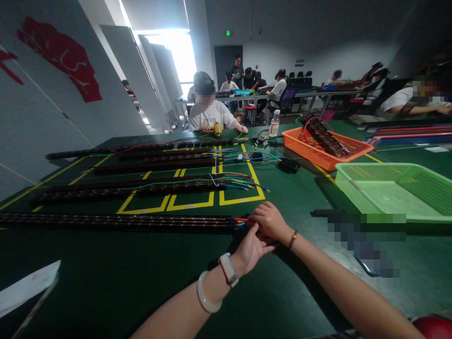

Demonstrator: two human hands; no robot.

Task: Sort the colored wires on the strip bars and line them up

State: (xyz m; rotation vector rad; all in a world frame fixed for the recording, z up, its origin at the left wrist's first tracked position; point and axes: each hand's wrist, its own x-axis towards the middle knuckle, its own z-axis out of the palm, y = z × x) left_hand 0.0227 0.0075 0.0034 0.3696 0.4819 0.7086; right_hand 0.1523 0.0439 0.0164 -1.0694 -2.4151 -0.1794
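Note:
A long dark strip bundle (123,221) lies across the near part of the green table, with short red, blue and yellow wires (241,220) coming out of its right end. My right hand (271,222) comes in from the right, fingers bent and closed over these wires. Just below it my left hand (250,249) is turned palm up. Its thumb presses in at the wires beside the right fingertips, while its other fingers stretch under the right hand. The wire ends are hidden between both hands.
Beyond lie more strip bundles (141,187) with loose wires, over yellow tape outlines (190,206). At right stand an orange basket (307,149) holding a bundle and a green basket (388,214). A bottle (274,125) stands near a co-worker (212,113) with a yellow heat gun (218,129).

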